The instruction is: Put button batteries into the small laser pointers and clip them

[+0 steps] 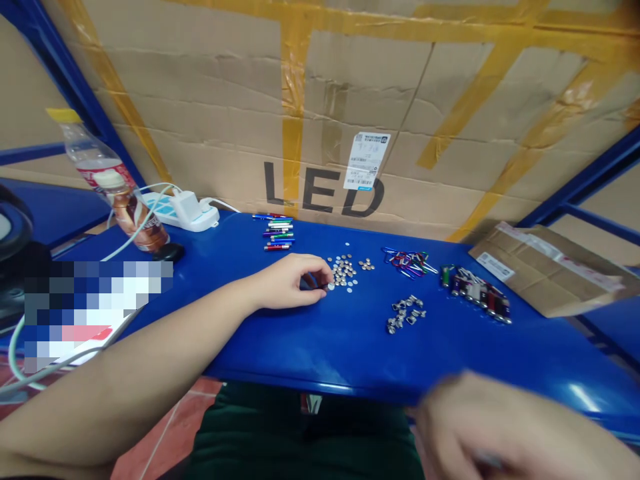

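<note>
My left hand (295, 280) reaches over the blue table, thumb and fingertips pinched together around a small silver button cell (331, 287) at the edge of a loose pile of button cells (344, 272). Deep shadow fills the hollow of that hand. At the lower right, close to the camera, my right hand (495, 427) is smeared by motion. Its fingers are curled, and a small shiny bit shows between them, too blurred to name. Right of the cells lie small silver metal caps (406, 313), and behind them a heap of coloured carabiner clips (409, 262).
Coloured metal tubes (277, 233) lie at the back. Small flashlights (475, 292) are lined up beside a cardboard box (550, 267) on the right. On the left stand bottles (135, 213) and a white power strip (190, 212) with cables. A large LED carton (225, 120) walls the back.
</note>
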The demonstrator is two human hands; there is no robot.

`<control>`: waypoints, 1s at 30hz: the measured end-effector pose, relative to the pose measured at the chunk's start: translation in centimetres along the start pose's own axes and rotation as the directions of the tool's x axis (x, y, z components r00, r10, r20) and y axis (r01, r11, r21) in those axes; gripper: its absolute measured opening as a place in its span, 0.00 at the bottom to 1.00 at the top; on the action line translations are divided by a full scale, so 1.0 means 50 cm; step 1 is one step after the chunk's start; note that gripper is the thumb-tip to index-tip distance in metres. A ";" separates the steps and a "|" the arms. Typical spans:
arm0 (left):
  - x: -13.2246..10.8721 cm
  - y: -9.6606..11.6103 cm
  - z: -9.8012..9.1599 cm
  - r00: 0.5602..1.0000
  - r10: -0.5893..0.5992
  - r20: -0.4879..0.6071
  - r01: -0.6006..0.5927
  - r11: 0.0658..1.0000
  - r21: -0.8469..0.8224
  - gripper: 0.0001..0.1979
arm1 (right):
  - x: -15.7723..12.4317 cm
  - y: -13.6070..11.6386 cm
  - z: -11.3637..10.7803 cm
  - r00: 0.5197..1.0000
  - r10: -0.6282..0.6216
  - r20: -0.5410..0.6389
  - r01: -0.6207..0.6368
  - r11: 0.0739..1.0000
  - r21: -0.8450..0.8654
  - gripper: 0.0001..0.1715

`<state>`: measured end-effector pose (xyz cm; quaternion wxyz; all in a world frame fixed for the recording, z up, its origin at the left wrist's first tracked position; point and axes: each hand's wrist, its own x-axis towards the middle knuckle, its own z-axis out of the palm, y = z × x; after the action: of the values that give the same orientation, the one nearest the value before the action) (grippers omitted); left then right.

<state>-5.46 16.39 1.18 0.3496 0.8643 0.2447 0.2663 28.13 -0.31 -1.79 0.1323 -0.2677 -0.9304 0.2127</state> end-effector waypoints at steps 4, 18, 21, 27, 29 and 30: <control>-0.001 -0.002 -0.002 1.000 -0.005 -0.005 0.005 1.000 0.011 0.07 | 0.172 0.070 -0.166 0.967 0.241 -0.088 -0.244 0.969 -0.030 0.29; 0.006 -0.001 -0.002 0.999 -0.044 0.030 0.042 0.997 0.059 0.08 | 0.268 0.248 -0.140 0.835 0.460 -0.302 -0.536 0.803 -0.259 0.08; 0.006 -0.002 -0.002 0.999 -0.040 0.028 0.038 0.997 0.067 0.07 | 0.265 0.248 -0.143 0.834 0.464 -0.298 -0.538 0.805 -0.251 0.07; 0.003 -0.004 0.000 0.999 -0.036 0.010 0.035 0.998 0.055 0.07 | 0.249 0.248 -0.148 0.813 0.497 -0.302 -0.562 0.806 -0.186 0.07; 0.005 -0.003 0.002 0.999 -0.038 0.015 0.037 0.998 0.048 0.07 | 0.246 0.243 -0.144 0.807 0.501 -0.313 -0.553 0.827 -0.102 0.05; 0.006 -0.002 0.003 0.999 -0.040 0.018 0.039 0.998 0.044 0.07 | 0.246 0.238 -0.140 0.807 0.497 -0.318 -0.526 0.850 -0.007 0.05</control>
<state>-5.19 16.57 1.10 0.3382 0.8691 0.2642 0.2459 25.80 17.89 0.43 0.1990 -0.5438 -0.8009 0.1525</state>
